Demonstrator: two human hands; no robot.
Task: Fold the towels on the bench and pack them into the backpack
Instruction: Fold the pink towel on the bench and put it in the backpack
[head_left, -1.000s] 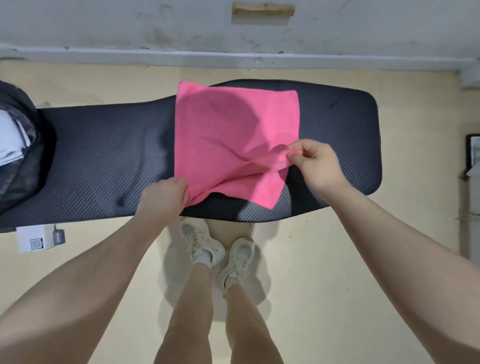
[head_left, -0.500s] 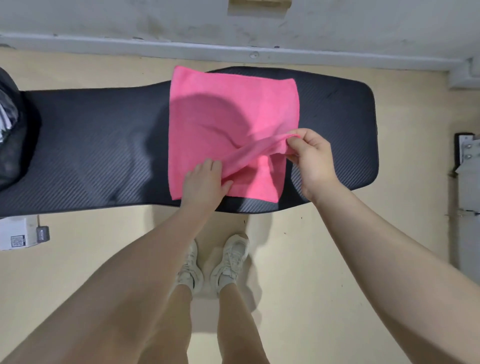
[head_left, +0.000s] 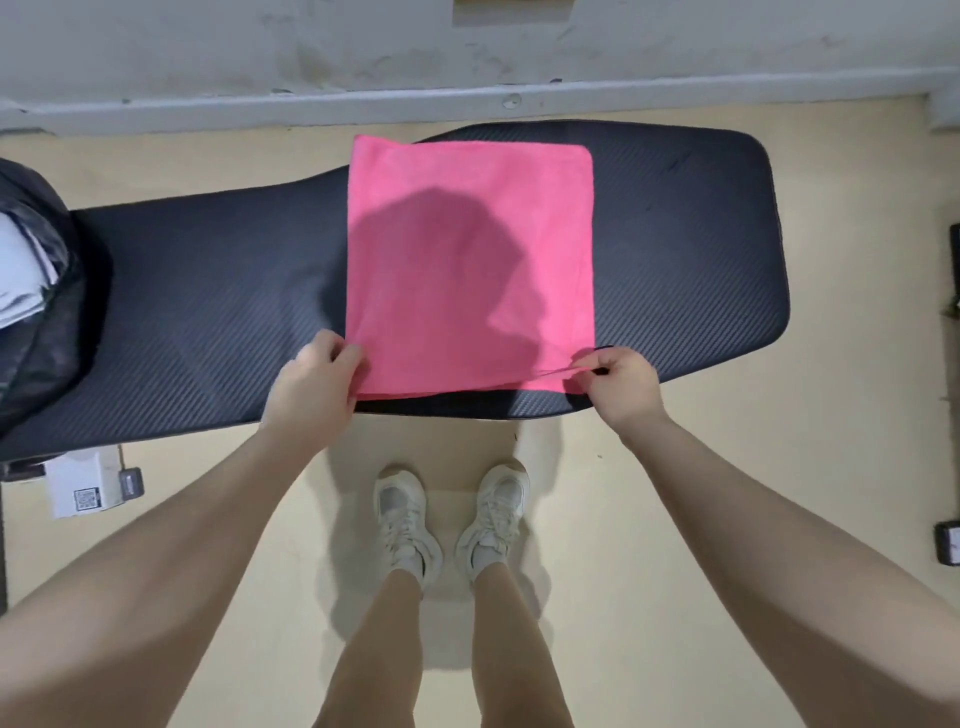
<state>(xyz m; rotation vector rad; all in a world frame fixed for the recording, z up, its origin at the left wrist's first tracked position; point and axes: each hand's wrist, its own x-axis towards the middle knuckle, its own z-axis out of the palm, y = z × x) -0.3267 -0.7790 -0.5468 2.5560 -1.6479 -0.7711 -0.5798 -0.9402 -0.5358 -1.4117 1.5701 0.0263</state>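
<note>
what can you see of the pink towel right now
The pink towel looks like soft plain microfibre, spread nearly flat and roughly square across the black bench, its far edge overhanging a little. The left hand grips its near left corner; the right hand pinches the near right corner, slightly lifted.

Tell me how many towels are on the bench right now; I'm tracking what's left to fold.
1: a pink towel lies flat across the middle of the bench, its near corners held by the left hand and right hand. Others may be hidden off-frame.
</note>
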